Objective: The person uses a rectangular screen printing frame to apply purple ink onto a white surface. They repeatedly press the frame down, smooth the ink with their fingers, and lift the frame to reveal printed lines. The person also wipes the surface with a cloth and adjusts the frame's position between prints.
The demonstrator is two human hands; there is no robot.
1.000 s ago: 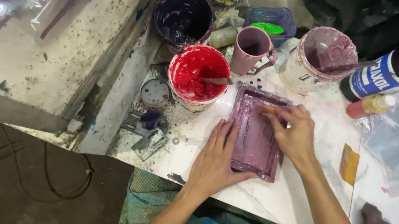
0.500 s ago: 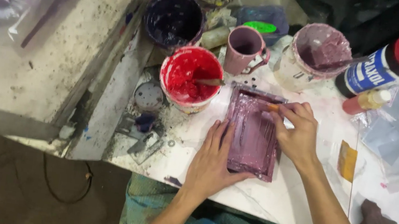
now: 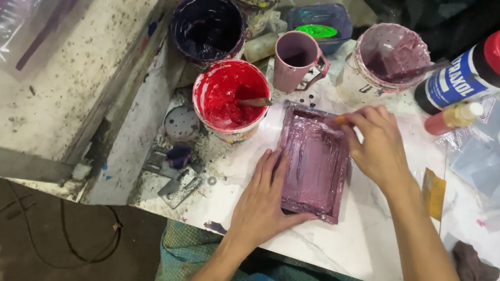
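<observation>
Since before, my right hand (image 3: 378, 148) slid to the tray (image 3: 314, 165) top, pinching a brush (image 3: 339, 118); left hand (image 3: 264, 200) flat, steadying it.

Right hand (image 3: 378, 148) is shifting up along the purple tray (image 3: 314, 165): a second ago it was lying over the tray's right side near the middle, now it is sitting at the top right corner, fingers pinched on a thin orange-tipped tool (image 3: 340, 118) touching the tray's upper edge. Left hand (image 3: 264, 203) is sliding slightly lower on the tray's left edge, thumb now hooking under the bottom left corner. More of the tray's wet purple inside is showing. Head camera is drifting, so pots are sitting lower in view.
</observation>
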